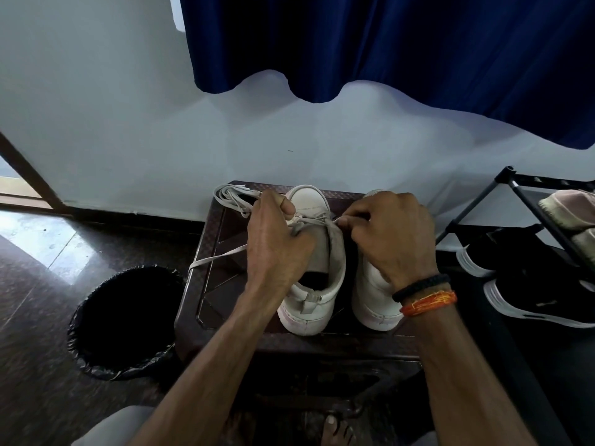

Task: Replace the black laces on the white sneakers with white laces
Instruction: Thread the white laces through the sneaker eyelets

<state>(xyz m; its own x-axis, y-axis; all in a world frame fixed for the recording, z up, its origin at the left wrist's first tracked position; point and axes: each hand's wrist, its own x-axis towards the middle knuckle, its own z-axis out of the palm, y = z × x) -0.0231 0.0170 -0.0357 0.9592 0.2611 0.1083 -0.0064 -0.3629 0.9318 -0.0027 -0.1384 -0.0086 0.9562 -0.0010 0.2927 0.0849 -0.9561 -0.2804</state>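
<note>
**Lacing the left-hand sneaker w/ white lace: keep it even**

While both hands work at the eyelets, the stool (206,297) carries everything, so start there: 1 dark plastic stool, w/ 2 white sneakers on its top, heels toward the near edge, toes toward the far edge by the wall. The left-side sneaker (317,284) is the one in hand; the other sneaker (370,300) stands just beside it toward the right edge, partly hidden.

Left hand (277,243) is curled round the shoe's tongue/upper, steadying it. Right hand (389,233) pinches the white lace (317,221) where it crosses the eyelets.

To do it well, I'd judge: keep the lace flat, no twist, pull both ends to equal length before the next row, and hold the tongue centred.

A spare bundle of white lace (231,197) lies at the far left corner; 1 loose tail (219,257) trails toward the left edge. No black laces in view.
</note>
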